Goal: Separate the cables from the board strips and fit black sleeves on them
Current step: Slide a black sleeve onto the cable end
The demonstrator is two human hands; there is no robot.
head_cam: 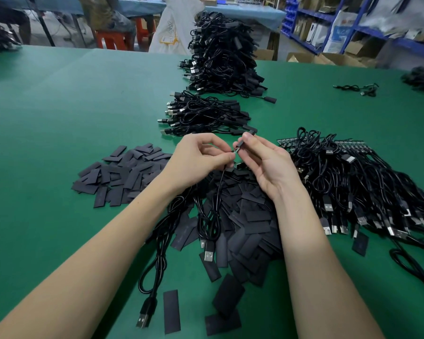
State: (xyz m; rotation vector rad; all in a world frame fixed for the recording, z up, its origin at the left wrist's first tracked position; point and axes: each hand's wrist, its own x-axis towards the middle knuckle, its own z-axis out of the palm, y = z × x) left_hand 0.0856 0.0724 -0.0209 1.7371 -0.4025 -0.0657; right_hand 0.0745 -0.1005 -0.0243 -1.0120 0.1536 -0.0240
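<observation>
Above the green counter (59, 113), both hands raised together, left hand (196, 160) pinching a cable (218, 189) end, right hand (267, 162) pinching a black sleeve (240, 144)

sleeves (123, 172) left | unsleeved cables (367, 192) right | finished cables (206, 116) behind hands

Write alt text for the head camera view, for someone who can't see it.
Two bare hands, left hand and right hand, fit a black sleeve onto a cable end above a green table piled with loose sleeves and cables.
</observation>
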